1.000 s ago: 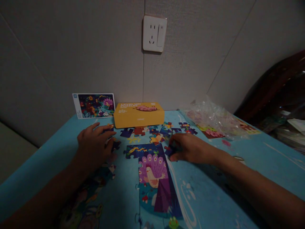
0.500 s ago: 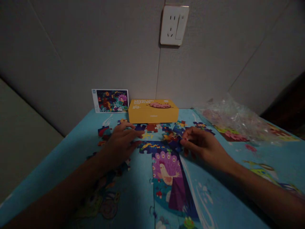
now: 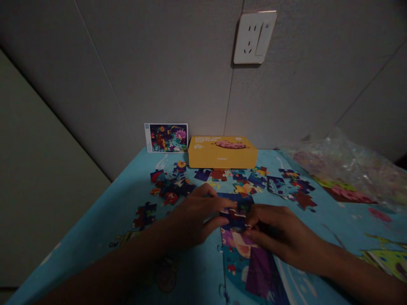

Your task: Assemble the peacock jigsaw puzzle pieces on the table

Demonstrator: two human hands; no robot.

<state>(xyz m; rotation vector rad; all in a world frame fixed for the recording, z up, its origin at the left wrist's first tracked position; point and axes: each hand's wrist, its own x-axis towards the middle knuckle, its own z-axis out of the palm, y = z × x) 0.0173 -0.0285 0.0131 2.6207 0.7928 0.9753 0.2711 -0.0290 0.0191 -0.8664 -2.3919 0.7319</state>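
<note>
A dark puzzle piece [image 3: 235,218] sits between my two hands, just above the upper part of a joined puzzle section [image 3: 259,271] with a purple and pink bird on it. My left hand [image 3: 200,218] has its forefinger and thumb on the left side of that piece. On the other side, my right hand [image 3: 280,233] pinches the same piece with thumb and fingertips. The hands hide much of the piece and the bird's upper part. Dark blue joined pieces [image 3: 227,196] show just beyond the fingers.
Loose puzzle pieces [image 3: 173,184] lie left of my hands, with more pieces [image 3: 294,188] on the right. A yellow puzzle box [image 3: 222,159] and a picture card [image 3: 168,137] stand by the wall. Crumpled clear plastic [image 3: 359,165] lies at the right on the blue tablecloth [image 3: 85,241].
My right hand has brought its piece nearer over the bird section. The left hand has come right to meet it, and fingers of both now touch the piece. The view has turned left.
</note>
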